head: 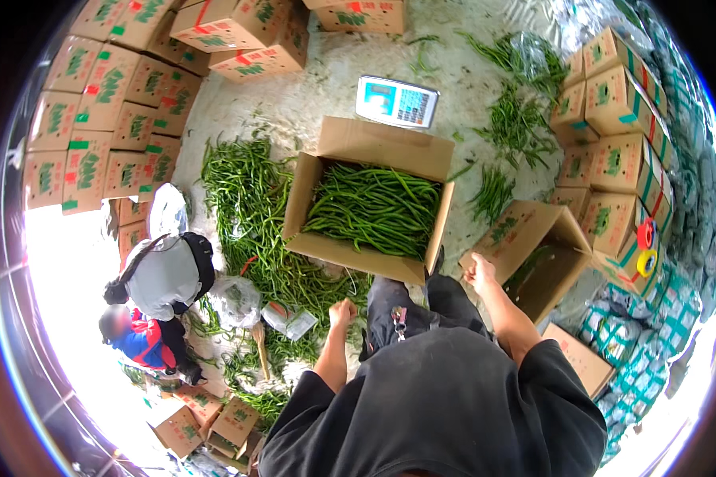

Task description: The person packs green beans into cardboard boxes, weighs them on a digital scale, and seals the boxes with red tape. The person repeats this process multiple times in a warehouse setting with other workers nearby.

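Note:
An open cardboard box (364,265) full of long green chili peppers (373,208) stands before me, its flaps spread. My right hand (481,273) is closed on the corner of a flap of a second cardboard box (531,217). That second box leans with its open side towards me; a dark green patch shows inside. Over the floor to the left of my legs, my left hand (342,311) is curled into a fist, with nothing visible in it. Loose green peppers (250,203) lie in a large heap left of the full box.
A digital scale display (397,101) stands beyond the full box. Stacked printed cartons (95,119) rise at left, others (614,161) at right with tape rolls (647,247). Two people (167,280) bend by the heap. A plastic bag (235,301) and broom (260,352) lie nearby.

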`<action>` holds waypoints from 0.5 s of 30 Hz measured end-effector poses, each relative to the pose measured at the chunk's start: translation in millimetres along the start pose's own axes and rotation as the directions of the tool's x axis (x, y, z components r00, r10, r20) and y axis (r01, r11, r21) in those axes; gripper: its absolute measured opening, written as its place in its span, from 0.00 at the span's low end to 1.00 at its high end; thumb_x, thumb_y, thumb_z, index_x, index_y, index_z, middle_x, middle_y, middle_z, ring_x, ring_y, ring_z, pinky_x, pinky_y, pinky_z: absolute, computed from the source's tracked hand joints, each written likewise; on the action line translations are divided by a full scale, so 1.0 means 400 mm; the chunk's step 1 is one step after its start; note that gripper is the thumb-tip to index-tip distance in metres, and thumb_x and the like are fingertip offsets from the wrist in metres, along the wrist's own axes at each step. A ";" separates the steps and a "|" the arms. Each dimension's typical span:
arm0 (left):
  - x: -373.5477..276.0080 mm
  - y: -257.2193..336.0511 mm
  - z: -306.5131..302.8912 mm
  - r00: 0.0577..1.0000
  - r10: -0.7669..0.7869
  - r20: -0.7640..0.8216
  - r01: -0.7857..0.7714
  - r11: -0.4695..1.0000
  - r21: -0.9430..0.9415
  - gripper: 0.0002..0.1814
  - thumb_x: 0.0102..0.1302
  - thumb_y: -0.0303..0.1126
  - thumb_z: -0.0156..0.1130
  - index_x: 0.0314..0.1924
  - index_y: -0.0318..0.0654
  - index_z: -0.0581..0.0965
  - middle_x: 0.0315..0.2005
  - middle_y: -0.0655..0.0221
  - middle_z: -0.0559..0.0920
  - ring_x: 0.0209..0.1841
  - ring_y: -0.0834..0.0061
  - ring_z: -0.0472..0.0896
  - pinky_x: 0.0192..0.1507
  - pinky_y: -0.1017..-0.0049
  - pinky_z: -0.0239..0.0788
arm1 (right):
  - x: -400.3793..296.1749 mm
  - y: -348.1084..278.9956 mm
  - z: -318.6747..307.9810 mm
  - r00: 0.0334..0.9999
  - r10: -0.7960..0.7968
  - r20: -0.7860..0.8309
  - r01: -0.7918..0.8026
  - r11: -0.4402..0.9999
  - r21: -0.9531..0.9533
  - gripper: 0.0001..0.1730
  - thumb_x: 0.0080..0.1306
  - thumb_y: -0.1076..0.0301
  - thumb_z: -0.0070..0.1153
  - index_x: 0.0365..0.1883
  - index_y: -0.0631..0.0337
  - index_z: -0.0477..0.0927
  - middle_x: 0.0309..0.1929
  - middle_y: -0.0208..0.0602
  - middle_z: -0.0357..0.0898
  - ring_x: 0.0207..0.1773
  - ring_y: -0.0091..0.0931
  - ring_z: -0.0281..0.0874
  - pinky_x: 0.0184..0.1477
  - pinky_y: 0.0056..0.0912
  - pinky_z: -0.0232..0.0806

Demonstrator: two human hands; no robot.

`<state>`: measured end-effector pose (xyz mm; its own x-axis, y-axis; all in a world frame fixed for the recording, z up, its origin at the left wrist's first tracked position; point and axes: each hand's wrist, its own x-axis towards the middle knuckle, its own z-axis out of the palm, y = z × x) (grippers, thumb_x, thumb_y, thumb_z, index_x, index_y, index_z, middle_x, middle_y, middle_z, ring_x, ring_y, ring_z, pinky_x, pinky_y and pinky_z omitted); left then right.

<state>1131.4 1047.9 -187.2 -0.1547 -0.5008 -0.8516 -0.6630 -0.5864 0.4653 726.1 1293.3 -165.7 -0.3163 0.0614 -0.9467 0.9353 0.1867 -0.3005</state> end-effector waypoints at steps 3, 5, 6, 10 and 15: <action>-0.010 0.193 0.083 0.996 0.049 -0.079 -0.071 0.948 -0.311 0.14 0.68 0.35 0.58 0.24 0.36 0.77 0.17 0.70 0.77 0.18 0.81 0.70 0.20 0.79 0.58 | -0.050 0.026 0.031 0.997 0.052 0.064 -0.053 0.998 0.015 0.24 0.67 0.53 0.60 0.16 0.51 0.67 0.14 0.31 0.67 0.20 0.29 0.71 0.27 0.37 0.69; -0.040 0.319 0.126 0.976 0.172 -0.135 -0.206 0.929 -0.308 0.11 0.67 0.32 0.60 0.27 0.36 0.78 0.18 0.70 0.78 0.18 0.82 0.70 0.21 0.79 0.59 | -0.047 0.032 0.037 0.999 -0.017 0.034 0.018 0.999 -0.028 0.23 0.66 0.55 0.61 0.15 0.51 0.67 0.14 0.29 0.65 0.18 0.26 0.69 0.23 0.32 0.66; -0.068 0.378 0.154 0.956 0.224 -0.190 -0.269 0.929 -0.256 0.11 0.67 0.31 0.59 0.27 0.36 0.78 0.18 0.71 0.78 0.19 0.82 0.70 0.21 0.79 0.59 | -0.010 0.045 0.014 0.998 -0.065 0.021 0.066 0.997 -0.038 0.23 0.66 0.56 0.61 0.14 0.51 0.68 0.14 0.29 0.65 0.18 0.26 0.69 0.23 0.31 0.65; -0.103 0.452 0.212 0.832 0.403 -0.381 -0.411 0.909 0.064 0.14 0.70 0.34 0.57 0.25 0.37 0.77 0.16 0.75 0.72 0.20 0.85 0.66 0.23 0.78 0.56 | 0.094 0.023 -0.047 0.943 -0.298 -0.151 0.241 0.920 -0.308 0.21 0.63 0.55 0.62 0.18 0.58 0.72 0.15 0.32 0.69 0.20 0.28 0.71 0.27 0.34 0.67; -0.162 0.425 0.298 0.905 0.357 -0.230 -0.287 0.913 0.290 0.16 0.69 0.33 0.55 0.22 0.37 0.73 0.15 0.70 0.70 0.19 0.80 0.66 0.24 0.74 0.57 | 0.294 -0.090 -0.131 0.927 -0.252 -0.276 0.065 0.835 -0.546 0.32 0.61 0.41 0.63 0.44 0.66 0.80 0.44 0.52 0.81 0.49 0.46 0.78 0.51 0.50 0.69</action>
<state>941.2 1056.6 -81.6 -0.2089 -0.8091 -0.5492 -0.7732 -0.2072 0.5993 646.8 1345.2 -260.2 -0.5731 0.2805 -0.7700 0.6743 0.6954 -0.2486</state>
